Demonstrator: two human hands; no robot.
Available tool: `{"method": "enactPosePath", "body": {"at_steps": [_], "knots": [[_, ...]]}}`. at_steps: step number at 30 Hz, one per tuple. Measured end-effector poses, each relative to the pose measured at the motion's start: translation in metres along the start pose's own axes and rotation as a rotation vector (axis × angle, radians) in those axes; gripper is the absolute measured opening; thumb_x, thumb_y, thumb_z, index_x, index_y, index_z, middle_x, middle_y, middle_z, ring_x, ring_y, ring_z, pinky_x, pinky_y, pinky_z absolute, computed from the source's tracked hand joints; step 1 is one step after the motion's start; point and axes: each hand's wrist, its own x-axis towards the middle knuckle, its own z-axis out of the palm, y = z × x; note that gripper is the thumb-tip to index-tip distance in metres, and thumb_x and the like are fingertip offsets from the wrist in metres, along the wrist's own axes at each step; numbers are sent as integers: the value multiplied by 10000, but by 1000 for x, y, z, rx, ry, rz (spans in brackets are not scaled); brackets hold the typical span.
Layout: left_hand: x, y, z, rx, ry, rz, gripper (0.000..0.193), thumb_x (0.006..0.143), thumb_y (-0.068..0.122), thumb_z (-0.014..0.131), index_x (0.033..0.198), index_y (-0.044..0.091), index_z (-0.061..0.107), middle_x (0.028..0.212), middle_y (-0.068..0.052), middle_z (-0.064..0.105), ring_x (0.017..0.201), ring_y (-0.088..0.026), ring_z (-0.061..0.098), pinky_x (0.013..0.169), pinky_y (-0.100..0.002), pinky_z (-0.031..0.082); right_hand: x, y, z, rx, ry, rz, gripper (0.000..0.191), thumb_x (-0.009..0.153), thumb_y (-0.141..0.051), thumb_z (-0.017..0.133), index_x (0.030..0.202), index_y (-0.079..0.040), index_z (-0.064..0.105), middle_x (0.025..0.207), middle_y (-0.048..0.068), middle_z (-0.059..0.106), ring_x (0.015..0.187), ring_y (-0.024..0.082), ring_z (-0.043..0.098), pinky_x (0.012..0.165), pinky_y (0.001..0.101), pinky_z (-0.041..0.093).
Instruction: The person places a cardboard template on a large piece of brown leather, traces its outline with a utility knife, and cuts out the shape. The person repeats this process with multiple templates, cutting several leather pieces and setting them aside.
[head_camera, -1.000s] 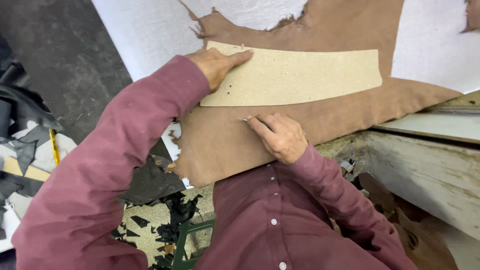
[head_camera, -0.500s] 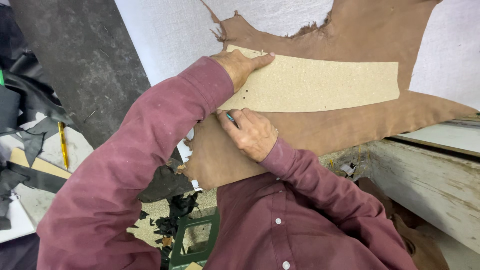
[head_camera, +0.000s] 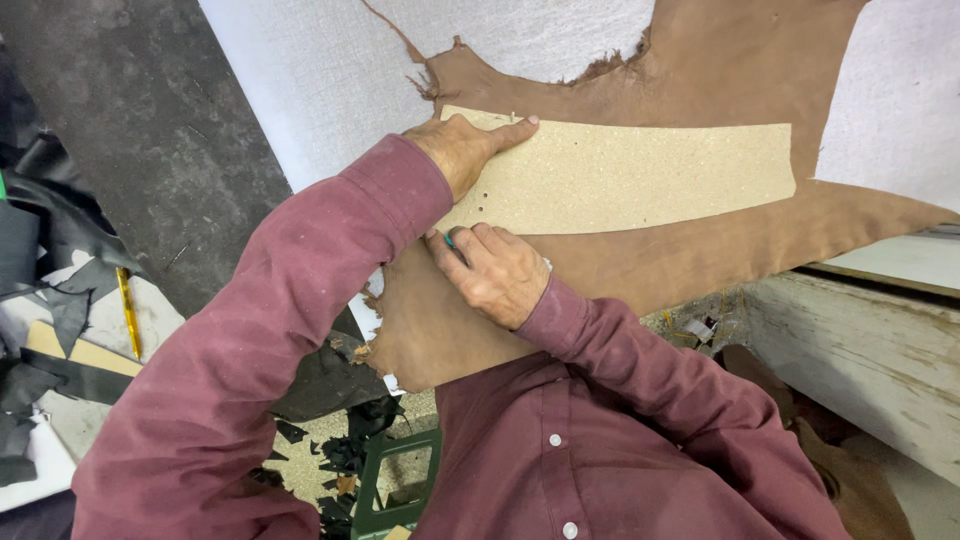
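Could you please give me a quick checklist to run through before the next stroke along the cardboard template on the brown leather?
1. Template held down: ok. The left hand lies flat on the cardboard template, fingers spread.
2. Template fully on the brown leather: ok. Leather shows around all its visible edges.
3. Tool at the edge: ok. The right hand grips a small tool with a teal part at the template's lower left edge.
4. Tool tip touching the leather: cannot tell. The fingers hide it.
5. Leather lying flat: ok near the template. Its ragged far edge lies on the white table cover.
6. Left-hand fingers away from the tool: ok. They rest near the template's upper edge.
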Motion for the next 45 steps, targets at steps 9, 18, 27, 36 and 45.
{"method": "enactPosePath", "body": {"at_steps": [9,18,27,36,45], "knots": [[-10,-3,2,77,116,83,900,978,-59,444,1579,555,176,1082,-135,720,844,-312,731,762,-462,602,3,-4,11,-59,10,-36,401,860,-156,607,1182,74,676,978,105,603,894,233,611,776,344,535],[-15,12,12,328,81,-25,999,922,-24,605,1645,441,94,929,-183,687,756,-298,715,590,-407,603,-70,69,-38,-158,-14,-162,373,870,-77,683,1212,71,684,971,89,606,878,197,624,751,324,557],[78,145,24,552,373,231,797,825,195,715,1477,309,270,1148,-186,595,929,-405,665,619,-562,585,-86,83,-14,126,-586,-81,222,977,-303,633,1075,-127,728,835,98,635,784,280,646,641,462,530],[89,161,31,590,110,27,904,998,76,524,1608,576,83,1229,-240,536,890,-431,681,632,-647,584,-183,201,-95,-3,1,-226,296,918,-98,647,1137,95,695,938,99,636,867,213,641,740,355,570],[67,174,12,525,119,-2,926,955,100,587,1582,602,126,1286,-184,514,927,-360,674,651,-529,630,-255,293,-178,-116,-194,-138,412,843,-47,639,1245,39,664,973,73,627,869,212,625,764,342,566]]}}
